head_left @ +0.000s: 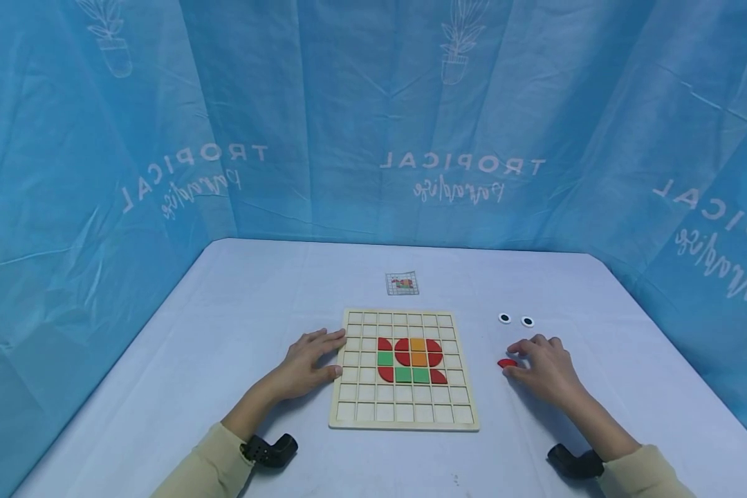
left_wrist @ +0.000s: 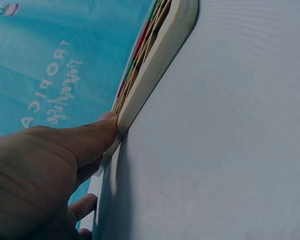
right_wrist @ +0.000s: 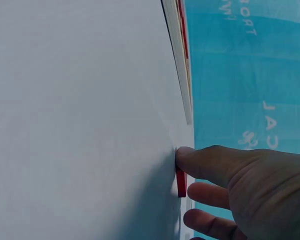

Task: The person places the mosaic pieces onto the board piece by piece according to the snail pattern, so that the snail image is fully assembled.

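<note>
A wooden grid board (head_left: pixel 404 413) lies flat on the table, several red, green and orange pieces set in its middle squares. My left hand (head_left: pixel 305 366) rests against its left edge, thumb and fingers spread; the left wrist view shows the thumb touching the board's side (left_wrist: pixel 157 65). Right of the board, my right hand (head_left: pixel 548 370) pinches a small red piece (head_left: pixel 506 363) with curved sides, low over the cloth. In the right wrist view the thumb tip is on this red piece (right_wrist: pixel 181 184), which stands tilted on edge, with the index finger beside it.
Two round eye pieces (head_left: pixel 504 318), white with black centres, lie beyond my right hand. Behind the board is a small card (head_left: pixel 402 283) with a gridded picture. White cloth (head_left: pixel 274 277) covers the table, and a blue printed curtain (head_left: pixel 361 104) hangs around it.
</note>
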Tool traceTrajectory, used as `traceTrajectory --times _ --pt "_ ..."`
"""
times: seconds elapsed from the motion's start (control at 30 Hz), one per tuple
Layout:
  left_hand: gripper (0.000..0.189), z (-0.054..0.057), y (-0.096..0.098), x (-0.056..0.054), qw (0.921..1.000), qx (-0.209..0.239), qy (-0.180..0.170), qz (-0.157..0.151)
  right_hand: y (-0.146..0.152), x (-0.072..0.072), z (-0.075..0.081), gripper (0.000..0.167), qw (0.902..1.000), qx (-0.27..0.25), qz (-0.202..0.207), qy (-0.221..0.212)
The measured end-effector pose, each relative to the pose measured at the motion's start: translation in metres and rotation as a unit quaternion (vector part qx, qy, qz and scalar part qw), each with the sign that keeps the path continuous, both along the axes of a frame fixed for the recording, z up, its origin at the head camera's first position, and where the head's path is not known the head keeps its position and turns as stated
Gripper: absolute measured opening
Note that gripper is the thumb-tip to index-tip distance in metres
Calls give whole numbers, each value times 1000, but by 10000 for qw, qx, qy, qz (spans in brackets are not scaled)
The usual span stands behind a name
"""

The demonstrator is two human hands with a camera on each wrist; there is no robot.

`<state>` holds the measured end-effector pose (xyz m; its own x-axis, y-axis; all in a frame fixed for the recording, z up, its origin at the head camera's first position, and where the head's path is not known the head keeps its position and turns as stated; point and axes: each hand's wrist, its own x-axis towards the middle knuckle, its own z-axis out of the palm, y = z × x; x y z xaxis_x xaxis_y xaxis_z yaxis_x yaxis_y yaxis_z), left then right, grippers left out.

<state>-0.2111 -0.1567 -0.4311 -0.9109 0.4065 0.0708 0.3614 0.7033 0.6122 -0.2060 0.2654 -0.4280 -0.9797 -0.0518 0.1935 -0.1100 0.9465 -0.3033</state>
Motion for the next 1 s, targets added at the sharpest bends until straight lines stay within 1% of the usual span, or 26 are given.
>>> traceTrajectory --times 0.3,0.47,0.6,0.8,0.9,1.0 --pt "56 1 0 0 10000 -40 24 -25 12 2 -1 29 9999 -120 5 -67" --pt "56 1 -1 0 10000 -23 32 -54 12 4 -1 25 9998 -178 39 -64" --pt "56 0 -1 -1 10000 -45 28 -32 9 1 3 25 9998 -165 85 -35" --pt "56 0 -1 -2 10000 -51 36 -16 -10 -9 17 25 9994 -198 264 59" --pt "56 -1 -1 -2 10000 -62 32 -14 -26 -15 25 24 9986 -249 465 83" --pt "56 -1 -1 -2 10000 -52 26 7 -45 -20 31 24 9972 -352 653 6"
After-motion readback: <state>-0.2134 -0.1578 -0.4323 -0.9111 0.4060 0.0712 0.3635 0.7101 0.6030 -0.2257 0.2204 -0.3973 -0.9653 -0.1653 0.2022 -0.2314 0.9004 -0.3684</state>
